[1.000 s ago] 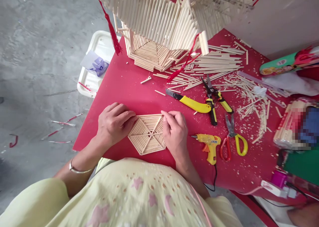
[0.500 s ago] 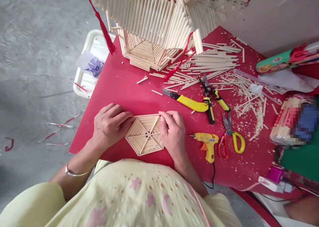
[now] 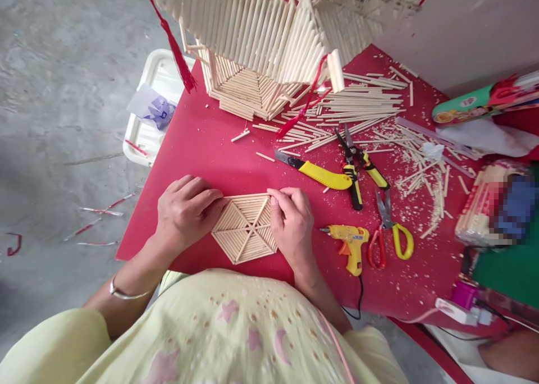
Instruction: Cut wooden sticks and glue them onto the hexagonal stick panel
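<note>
A flat hexagonal panel of pale wooden sticks (image 3: 248,239), with spokes crossing at its centre, lies near the table's front edge. My left hand (image 3: 185,210) grips its upper left corner, fingers curled and pressed together. At the upper right corner my right hand (image 3: 292,218) pinches the panel between thumb and forefinger. Both hands hide the corners they hold. Just right of my right hand lies a yellow hot glue gun (image 3: 351,241), its nozzle pointing left.
Beyond the glue gun are pliers (image 3: 385,215), cutters (image 3: 356,159) and a yellow utility knife (image 3: 322,173). Loose sticks (image 3: 353,103) and shavings cover the right of the red table (image 3: 202,148). A large stick-built model (image 3: 252,30) with red tassels stands at the back.
Almost nothing differs. My left hand has shifted very slightly left; the panel and my right hand stay in the same place.
</note>
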A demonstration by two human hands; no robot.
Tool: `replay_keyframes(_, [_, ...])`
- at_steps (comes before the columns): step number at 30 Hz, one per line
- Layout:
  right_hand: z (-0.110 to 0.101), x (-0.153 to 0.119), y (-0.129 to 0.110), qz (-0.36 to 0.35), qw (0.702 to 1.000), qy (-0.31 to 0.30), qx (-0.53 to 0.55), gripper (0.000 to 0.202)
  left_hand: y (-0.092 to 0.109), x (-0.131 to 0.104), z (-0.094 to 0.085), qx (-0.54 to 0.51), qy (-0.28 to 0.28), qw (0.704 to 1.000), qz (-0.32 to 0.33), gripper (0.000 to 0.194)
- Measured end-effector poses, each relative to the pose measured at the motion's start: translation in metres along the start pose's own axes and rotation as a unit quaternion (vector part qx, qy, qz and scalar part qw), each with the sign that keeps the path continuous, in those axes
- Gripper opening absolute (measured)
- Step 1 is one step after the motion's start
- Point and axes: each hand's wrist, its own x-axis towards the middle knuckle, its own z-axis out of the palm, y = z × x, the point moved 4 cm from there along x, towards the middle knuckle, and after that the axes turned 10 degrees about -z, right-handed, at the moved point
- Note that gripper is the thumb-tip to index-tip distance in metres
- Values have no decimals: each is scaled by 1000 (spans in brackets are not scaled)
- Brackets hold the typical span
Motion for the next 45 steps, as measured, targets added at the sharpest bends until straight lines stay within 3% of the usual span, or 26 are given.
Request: replay_keyframes(45, [-1, 3, -2, -12, 1000, 4, -7, 26, 3, 3, -2, 7, -9, 1000, -12, 12])
